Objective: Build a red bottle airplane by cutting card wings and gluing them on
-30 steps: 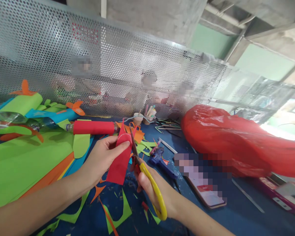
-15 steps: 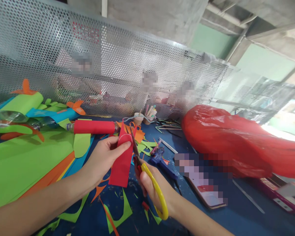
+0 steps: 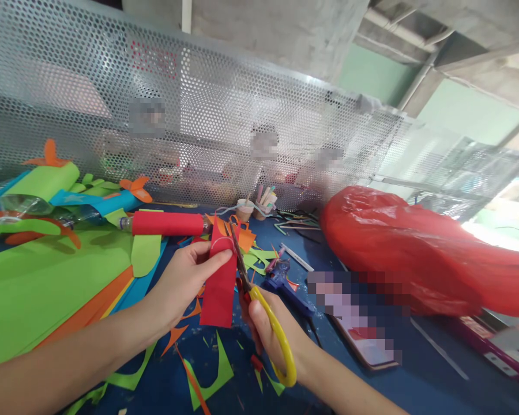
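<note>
Between thumb and fingers, my left hand (image 3: 189,275) pinches a strip of red paper (image 3: 218,297) with a curved pale line drawn near its top. My right hand (image 3: 270,325) is wrapped around the yellow handle of a pair of scissors (image 3: 273,328). The scissor blades point up and away, part-open, along the right edge of the strip near the drawn line. Behind my left hand lies a bottle wrapped in red paper (image 3: 168,223). To the right of the scissors rests a blue glue gun (image 3: 289,291).
Green paper sheets (image 3: 47,288) and paper-covered bottles fill the left. Paper scraps (image 3: 211,374) litter the blue table. Cups of pens (image 3: 266,202) stand by a perforated metal screen (image 3: 216,104), with people behind it. A phone (image 3: 358,328) and red plastic bag (image 3: 393,248) lie right.
The lower end of the red strip has swung slightly right, closer to the scissors. Both hands keep their grips, and the view has shifted a little.
</note>
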A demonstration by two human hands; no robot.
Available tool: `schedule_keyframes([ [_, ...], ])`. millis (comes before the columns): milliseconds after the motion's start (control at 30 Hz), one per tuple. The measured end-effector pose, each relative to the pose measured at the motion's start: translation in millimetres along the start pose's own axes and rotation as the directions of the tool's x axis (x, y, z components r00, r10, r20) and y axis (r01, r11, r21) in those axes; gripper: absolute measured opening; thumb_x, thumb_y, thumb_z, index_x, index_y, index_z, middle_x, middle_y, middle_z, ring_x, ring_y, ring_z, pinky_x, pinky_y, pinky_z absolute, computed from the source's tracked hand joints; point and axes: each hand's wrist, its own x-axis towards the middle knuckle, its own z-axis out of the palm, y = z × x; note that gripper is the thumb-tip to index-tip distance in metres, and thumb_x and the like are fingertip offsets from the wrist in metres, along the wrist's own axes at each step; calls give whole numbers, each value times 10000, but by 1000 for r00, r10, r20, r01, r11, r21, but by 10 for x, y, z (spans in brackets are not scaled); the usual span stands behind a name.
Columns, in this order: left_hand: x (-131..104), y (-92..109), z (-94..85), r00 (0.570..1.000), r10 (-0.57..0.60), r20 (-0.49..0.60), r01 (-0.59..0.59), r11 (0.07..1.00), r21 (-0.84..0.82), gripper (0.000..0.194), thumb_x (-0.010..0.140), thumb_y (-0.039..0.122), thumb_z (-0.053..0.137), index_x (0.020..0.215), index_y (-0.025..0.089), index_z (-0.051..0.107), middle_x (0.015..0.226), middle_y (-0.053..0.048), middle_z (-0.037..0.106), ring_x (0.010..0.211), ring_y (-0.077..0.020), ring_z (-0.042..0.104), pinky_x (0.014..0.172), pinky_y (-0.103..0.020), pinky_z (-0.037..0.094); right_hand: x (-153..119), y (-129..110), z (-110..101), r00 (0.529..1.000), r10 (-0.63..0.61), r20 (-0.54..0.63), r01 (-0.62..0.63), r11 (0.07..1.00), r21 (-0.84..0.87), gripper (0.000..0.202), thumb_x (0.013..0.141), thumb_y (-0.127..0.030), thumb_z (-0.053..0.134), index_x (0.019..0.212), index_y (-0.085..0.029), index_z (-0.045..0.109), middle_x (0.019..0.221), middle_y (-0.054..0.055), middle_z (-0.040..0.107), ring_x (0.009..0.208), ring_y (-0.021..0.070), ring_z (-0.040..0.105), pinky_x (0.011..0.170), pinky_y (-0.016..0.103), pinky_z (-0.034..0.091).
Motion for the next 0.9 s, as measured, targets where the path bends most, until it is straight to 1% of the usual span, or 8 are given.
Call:
schedule_keyframes([
  [267, 3, 3, -10, 1000, -26, -3, 26, 999, -20, 211, 708, 321, 739, 837, 162, 690, 739, -9, 722, 635, -142, 648, 614, -248, 521, 15, 18, -10, 999, -27, -19, 27, 1000, -13, 602, 801, -781, 220, 710, -206, 372, 554, -54, 331, 501, 96, 310, 456, 231, 247],
  [467, 4, 12, -7, 999, -33, 3, 34, 999, -20, 208, 721, 321, 728, 853, 166, 684, 730, -10, 722, 616, -140, 651, 594, -246, 528, 22, 3, -10, 999, -23, -39, 22, 1000, -21, 617, 788, -795, 218, 687, -205, 369, 549, -52, 331, 495, 92, 299, 442, 229, 236],
  [533, -3, 22, -12, 999, -33, 7, 33, 999, -11, 198, 728, 315, 720, 855, 168, 681, 688, -3, 716, 580, -132, 644, 581, -239, 526, 19, -13, -16, 999, -17, -45, 17, 1000, -16, 615, 785, -797, 227, 681, -207, 365, 546, -51, 332, 495, 92, 301, 441, 230, 229],
  [633, -3, 36, -37, 1000, -26, 10, 26, 999, 29, 180, 744, 322, 700, 845, 175, 676, 600, 14, 687, 506, -123, 622, 540, -232, 517, 14, -31, -34, 999, -5, -49, 4, 1000, -15, 603, 792, -788, 243, 673, -208, 360, 533, -54, 328, 493, 93, 301, 442, 232, 219],
  [767, 38, 35, -87, 1000, 9, 10, -10, 993, 120, 173, 758, 352, 681, 836, 198, 667, 521, 39, 638, 514, -144, 640, 550, -246, 524, 19, -23, -59, 998, 1, -57, -2, 999, -32, 591, 800, -776, 260, 663, -208, 354, 521, -55, 333, 488, 91, 298, 439, 232, 208],
  [833, 63, 26, -107, 1000, 29, 11, -30, 985, 172, 167, 761, 353, 674, 836, 204, 666, 524, 39, 640, 521, -150, 647, 551, -247, 523, 26, -11, -66, 998, -1, -57, -1, 999, -36, 585, 805, -768, 271, 658, -208, 354, 520, -53, 336, 488, 91, 302, 438, 232, 208],
  [900, 82, 19, -125, 999, 45, 8, -45, 976, 215, 169, 763, 359, 668, 842, 209, 667, 579, 30, 668, 527, -151, 652, 537, -246, 517, 33, -4, -72, 998, -5, -55, 3, 999, -34, 581, 807, -763, 275, 653, -208, 353, 521, -52, 338, 490, 92, 307, 439, 232, 211],
])
